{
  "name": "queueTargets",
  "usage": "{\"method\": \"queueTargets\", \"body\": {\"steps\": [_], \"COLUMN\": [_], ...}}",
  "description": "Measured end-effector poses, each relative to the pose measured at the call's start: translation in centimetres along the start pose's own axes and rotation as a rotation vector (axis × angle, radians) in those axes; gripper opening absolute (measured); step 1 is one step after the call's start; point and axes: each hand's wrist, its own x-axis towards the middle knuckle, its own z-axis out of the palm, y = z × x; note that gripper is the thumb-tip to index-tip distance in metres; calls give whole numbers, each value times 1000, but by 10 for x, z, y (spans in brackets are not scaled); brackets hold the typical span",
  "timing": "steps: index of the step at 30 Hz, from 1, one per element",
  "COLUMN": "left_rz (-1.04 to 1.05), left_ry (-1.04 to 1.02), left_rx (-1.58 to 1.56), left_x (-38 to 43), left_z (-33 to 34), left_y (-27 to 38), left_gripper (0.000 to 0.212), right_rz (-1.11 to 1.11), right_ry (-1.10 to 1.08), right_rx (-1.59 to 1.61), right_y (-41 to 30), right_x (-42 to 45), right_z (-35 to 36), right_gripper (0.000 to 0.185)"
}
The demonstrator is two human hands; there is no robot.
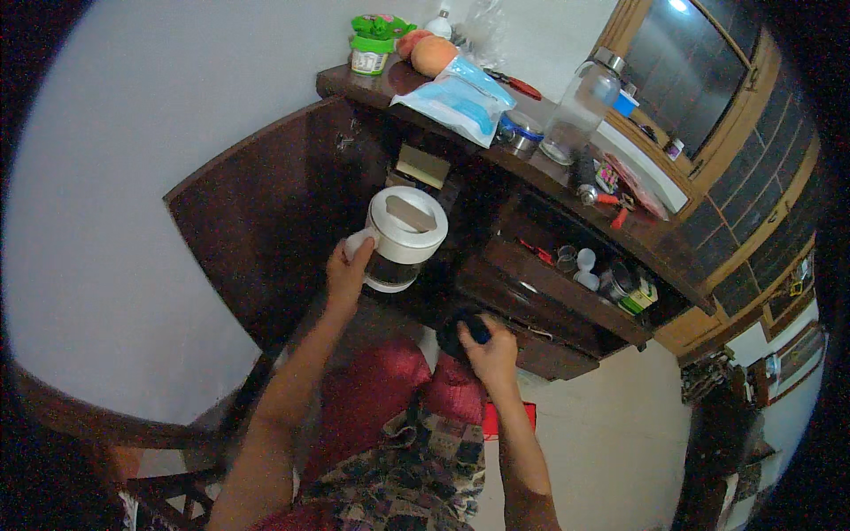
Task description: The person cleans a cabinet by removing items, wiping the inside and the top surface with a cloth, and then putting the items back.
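Observation:
My left hand [348, 271] grips the handle of a white-lidded glass pitcher [407, 249]. Dark contents or a dark background show through the pitcher's glass band, and a greyish-beige grip crosses its lid. It is held upright, slightly tilted, in front of an opened dark wooden cabinet [265, 179]. Lower and to the right, my right hand [495, 348] is closed around a dark, roundish object [455, 337] above my knees. That object is too dark to name more closely. Behind the pitcher, a cardboard box [422, 167] with a pale panel stands inside the cabinet.
On the cabinet top lie a blue-and-white plastic packet [458, 99], peach-coloured fruit [433, 56], a clip-lid jar [520, 129] and a tall glass bottle [582, 109]. An open shelf [551, 265] at right holds small items. The cabinet door swings out at left.

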Motion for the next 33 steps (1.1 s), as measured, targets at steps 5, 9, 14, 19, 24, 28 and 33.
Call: {"method": "queueTargets", "body": {"steps": [5, 9, 14, 19, 24, 28, 33], "left_rz": [-60, -27, -59, -109, -87, -17, -201], "left_ry": [65, -12, -66, -104, 51, 84, -119], "left_rx": [-10, -60, -77, -45, 73, 66, 45], "left_x": [34, 83, 99, 135, 134, 156, 152], "left_z": [14, 18, 72, 93, 134, 128, 139], "left_y": [-51, -87, -109, -160, -196, -229, -233], "left_gripper": [59, 68, 83, 100, 80, 56, 101], "right_rz": [-167, -210, -109, -110, -4, -15, 9], "right_ry": [-74, -216, -347, -450, -517, -498, -396], "right_rx": [-241, -185, -282, -346, -379, -343, -283], "right_y": [-13, -21, -6, -12, -5, -11, 8], "right_x": [16, 26, 20, 22, 22, 25, 21], "right_z": [42, 62, 62, 65, 57, 59, 60], "right_gripper": [32, 31, 33, 46, 48, 40, 32]}}
